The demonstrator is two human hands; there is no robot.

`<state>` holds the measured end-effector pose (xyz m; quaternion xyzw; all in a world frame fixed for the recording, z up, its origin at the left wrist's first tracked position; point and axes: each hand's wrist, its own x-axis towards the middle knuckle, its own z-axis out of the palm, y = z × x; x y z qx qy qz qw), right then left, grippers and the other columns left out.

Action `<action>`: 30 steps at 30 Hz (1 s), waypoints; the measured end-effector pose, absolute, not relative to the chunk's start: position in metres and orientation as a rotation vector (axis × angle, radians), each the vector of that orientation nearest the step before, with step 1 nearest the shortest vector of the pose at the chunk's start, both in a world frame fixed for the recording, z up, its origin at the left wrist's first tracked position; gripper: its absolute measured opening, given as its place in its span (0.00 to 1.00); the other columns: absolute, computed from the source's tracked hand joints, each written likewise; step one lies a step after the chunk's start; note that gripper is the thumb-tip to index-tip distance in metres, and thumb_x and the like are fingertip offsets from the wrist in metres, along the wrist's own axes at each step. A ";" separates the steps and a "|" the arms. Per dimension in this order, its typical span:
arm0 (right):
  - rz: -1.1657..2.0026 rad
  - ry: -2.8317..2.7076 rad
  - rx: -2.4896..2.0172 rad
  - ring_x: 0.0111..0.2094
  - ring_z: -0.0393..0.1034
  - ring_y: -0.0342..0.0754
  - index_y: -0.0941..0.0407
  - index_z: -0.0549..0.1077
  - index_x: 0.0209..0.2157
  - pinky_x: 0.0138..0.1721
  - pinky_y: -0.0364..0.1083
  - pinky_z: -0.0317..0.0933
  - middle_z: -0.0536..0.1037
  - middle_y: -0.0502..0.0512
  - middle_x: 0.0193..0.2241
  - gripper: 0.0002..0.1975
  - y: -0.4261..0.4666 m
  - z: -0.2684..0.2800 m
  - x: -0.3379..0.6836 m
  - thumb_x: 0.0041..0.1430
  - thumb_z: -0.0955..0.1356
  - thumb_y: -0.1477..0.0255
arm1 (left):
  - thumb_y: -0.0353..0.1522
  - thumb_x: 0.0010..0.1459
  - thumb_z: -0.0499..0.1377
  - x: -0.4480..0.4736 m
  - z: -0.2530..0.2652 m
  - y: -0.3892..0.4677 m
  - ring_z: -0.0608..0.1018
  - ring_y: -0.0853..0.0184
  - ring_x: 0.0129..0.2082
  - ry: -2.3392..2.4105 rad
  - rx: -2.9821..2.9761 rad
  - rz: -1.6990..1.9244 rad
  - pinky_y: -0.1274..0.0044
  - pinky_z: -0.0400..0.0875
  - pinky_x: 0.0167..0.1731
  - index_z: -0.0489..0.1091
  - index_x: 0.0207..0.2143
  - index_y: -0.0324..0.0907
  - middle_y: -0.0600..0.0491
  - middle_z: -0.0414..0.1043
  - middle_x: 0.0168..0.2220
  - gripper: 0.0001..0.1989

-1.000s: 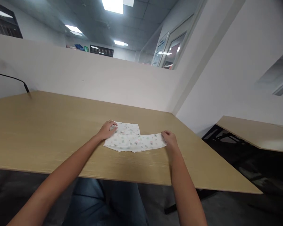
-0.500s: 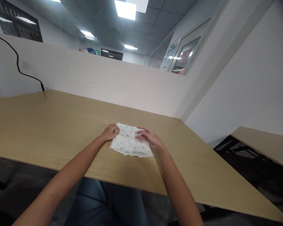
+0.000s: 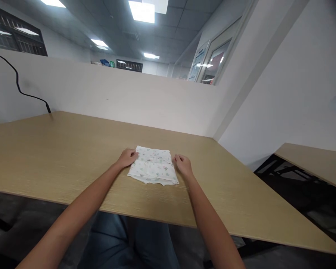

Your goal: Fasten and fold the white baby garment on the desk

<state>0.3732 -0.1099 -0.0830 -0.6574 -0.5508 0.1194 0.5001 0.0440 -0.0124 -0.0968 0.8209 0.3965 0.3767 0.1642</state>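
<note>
A white cloth [image 3: 154, 166] with a small green and grey print lies folded flat on the wooden table, with creases across it and a wavy near edge. My left hand [image 3: 127, 157] is closed at the cloth's upper left edge, thumb and fingers pinching the fabric there. On the opposite side my right hand [image 3: 183, 164] has its fingers curled together at the right edge and pinches the cloth's border. The fingertips of both hands are partly hidden.
The wooden table [image 3: 72, 149] runs back to a low white partition [image 3: 145, 99]. A black cable [image 3: 30, 96] comes down to the far left corner. To the right stand a white wall [image 3: 268, 97] and another table [image 3: 313, 162].
My right hand has moved off the cloth's top to its right edge, and its spread fingers have closed. My left hand stays at the left edge, fingers more curled. The view has shifted slightly.
</note>
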 end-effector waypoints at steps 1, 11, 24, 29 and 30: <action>0.271 -1.326 -1.610 0.27 0.64 0.47 0.56 0.71 0.21 0.32 0.45 0.53 0.71 0.51 0.20 0.21 -0.109 -0.085 0.375 0.58 0.61 0.57 | 0.44 0.63 0.51 0.044 -0.096 -0.013 0.60 0.69 0.24 1.145 2.304 1.049 0.75 0.51 0.28 0.55 0.19 0.43 0.58 0.53 0.19 0.22; 0.294 -1.153 -1.693 0.21 0.49 0.44 0.51 0.52 0.15 0.27 0.47 0.44 0.52 0.46 0.14 0.25 -0.106 -0.092 0.382 0.58 0.62 0.54 | 0.50 0.63 0.49 0.043 -0.090 -0.018 0.51 0.71 0.23 1.140 2.157 1.091 0.75 0.43 0.25 0.46 0.20 0.45 0.58 0.41 0.21 0.26; 0.244 -1.142 -1.548 0.30 0.70 0.54 0.54 0.69 0.19 0.38 0.50 0.60 0.76 0.60 0.23 0.37 -0.099 -0.096 0.389 0.54 0.56 0.35 | 0.49 0.65 0.48 0.044 -0.087 -0.025 0.57 0.70 0.23 1.119 2.209 1.086 0.76 0.49 0.27 0.55 0.19 0.42 0.58 0.49 0.19 0.27; 0.167 -1.201 -1.502 0.40 0.73 0.57 0.56 0.76 0.30 0.46 0.52 0.62 0.81 0.63 0.35 0.33 -0.099 -0.100 0.388 0.60 0.55 0.44 | 0.47 0.67 0.49 0.044 -0.086 -0.028 0.66 0.68 0.24 1.109 2.227 1.036 0.76 0.54 0.29 0.67 0.23 0.40 0.57 0.63 0.20 0.26; 0.151 -1.205 -1.494 0.41 0.72 0.56 0.57 0.76 0.34 0.47 0.52 0.62 0.81 0.63 0.37 0.31 -0.099 -0.101 0.387 0.62 0.55 0.47 | 0.46 0.67 0.49 0.044 -0.086 -0.028 0.68 0.68 0.25 1.103 2.235 1.046 0.76 0.55 0.29 0.69 0.24 0.40 0.56 0.66 0.21 0.25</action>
